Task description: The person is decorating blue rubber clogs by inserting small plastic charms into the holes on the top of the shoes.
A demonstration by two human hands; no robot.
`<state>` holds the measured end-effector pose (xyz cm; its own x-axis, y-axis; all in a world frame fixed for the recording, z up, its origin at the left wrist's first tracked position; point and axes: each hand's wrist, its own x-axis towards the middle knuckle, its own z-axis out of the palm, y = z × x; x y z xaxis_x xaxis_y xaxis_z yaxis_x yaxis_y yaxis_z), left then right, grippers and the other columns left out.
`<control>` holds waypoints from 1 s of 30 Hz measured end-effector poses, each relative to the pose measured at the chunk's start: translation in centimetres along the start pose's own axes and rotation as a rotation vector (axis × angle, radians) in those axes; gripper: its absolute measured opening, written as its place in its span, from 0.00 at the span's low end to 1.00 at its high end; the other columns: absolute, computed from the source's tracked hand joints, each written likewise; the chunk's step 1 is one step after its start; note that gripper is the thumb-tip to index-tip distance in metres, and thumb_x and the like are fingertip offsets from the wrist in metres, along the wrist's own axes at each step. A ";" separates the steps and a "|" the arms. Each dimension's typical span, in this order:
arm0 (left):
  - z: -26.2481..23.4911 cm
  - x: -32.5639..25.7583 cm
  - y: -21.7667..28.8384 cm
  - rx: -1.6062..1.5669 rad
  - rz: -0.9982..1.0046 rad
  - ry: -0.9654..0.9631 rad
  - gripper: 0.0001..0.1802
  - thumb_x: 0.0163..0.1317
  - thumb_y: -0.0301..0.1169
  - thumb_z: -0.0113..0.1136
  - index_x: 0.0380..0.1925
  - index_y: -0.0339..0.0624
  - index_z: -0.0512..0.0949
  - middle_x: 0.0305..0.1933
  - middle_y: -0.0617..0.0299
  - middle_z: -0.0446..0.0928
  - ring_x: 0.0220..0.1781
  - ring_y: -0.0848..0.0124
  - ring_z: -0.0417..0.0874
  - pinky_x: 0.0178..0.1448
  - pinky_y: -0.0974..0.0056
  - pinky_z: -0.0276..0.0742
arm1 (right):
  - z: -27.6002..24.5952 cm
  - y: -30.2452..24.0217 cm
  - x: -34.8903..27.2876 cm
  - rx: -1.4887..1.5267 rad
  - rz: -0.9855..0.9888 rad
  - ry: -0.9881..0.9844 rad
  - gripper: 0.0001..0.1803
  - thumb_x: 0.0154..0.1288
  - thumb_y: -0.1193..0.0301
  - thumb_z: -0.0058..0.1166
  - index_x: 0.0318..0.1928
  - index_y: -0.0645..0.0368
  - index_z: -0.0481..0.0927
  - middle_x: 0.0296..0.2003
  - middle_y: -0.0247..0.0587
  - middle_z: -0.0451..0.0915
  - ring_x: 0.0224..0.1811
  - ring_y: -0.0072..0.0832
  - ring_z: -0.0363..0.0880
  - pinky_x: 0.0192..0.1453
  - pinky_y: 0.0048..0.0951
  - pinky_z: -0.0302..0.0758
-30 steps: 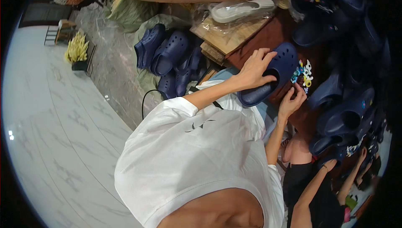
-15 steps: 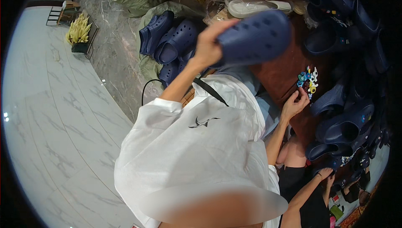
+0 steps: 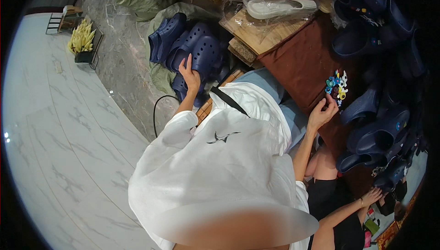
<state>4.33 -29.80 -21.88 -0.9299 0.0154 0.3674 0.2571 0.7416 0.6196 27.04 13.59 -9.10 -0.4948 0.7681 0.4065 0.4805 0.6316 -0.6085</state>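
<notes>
Among the dark blue clogs on the left, a perforated clog (image 3: 207, 53) lies on top of the heap. My left hand (image 3: 190, 78) is beside its lower end, fingers stretched and apart; the fingertips overlap the clogs, and contact cannot be told. On the brown-covered table, small colourful shoe charms (image 3: 338, 85) form a little cluster. At its near edge is my right hand (image 3: 323, 112), with loosely bent fingers and a gap between thumb and forefinger. Its fingertips seem to touch the lowest charms.
Dark blue clogs (image 3: 373, 133), some with charms, crowd the table's right side. A wooden board (image 3: 256, 32) bears a white shoe sole (image 3: 282, 8) in clear plastic. A co-worker's hands (image 3: 372, 196) hold a clog at lower right. A potted plant (image 3: 81, 39) stands far left.
My left hand has moved left and down from above the table. The clog it held is now on the left heap and let go. My right hand has stayed by the charms.
</notes>
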 end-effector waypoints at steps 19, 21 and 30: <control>10.0 -5.8 -5.8 -1.150 -1.635 0.186 0.18 0.59 0.35 0.58 0.48 0.40 0.71 0.41 0.57 0.78 0.30 0.64 0.82 0.33 0.61 0.77 | -0.2 -0.2 -0.3 -0.030 0.010 -0.022 0.12 0.68 0.72 0.54 0.50 0.58 0.83 0.48 0.45 0.75 0.51 0.38 0.76 0.47 0.34 0.73; 10.0 -5.4 -8.3 -0.995 -1.575 0.104 0.18 0.60 0.32 0.55 0.50 0.36 0.71 0.48 0.48 0.77 0.39 0.59 0.83 0.38 0.59 0.79 | 0.0 -0.6 0.0 -0.014 -0.010 -0.032 0.12 0.68 0.73 0.54 0.49 0.58 0.83 0.48 0.45 0.74 0.52 0.39 0.76 0.48 0.35 0.73; 6.9 -1.6 -11.0 -1.255 -1.725 0.107 0.16 0.63 0.26 0.50 0.49 0.28 0.73 0.55 0.42 0.78 0.54 0.50 0.84 0.62 0.42 0.80 | 0.4 -0.4 -0.1 -0.026 -0.024 -0.052 0.11 0.68 0.74 0.54 0.48 0.60 0.83 0.48 0.48 0.74 0.54 0.42 0.75 0.59 0.41 0.72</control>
<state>1.21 -33.34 -34.04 -0.3625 -0.0795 -0.9286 -0.5823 -0.7586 0.2923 26.62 13.26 -9.19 -0.5429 0.7466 0.3845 0.4863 0.6528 -0.5808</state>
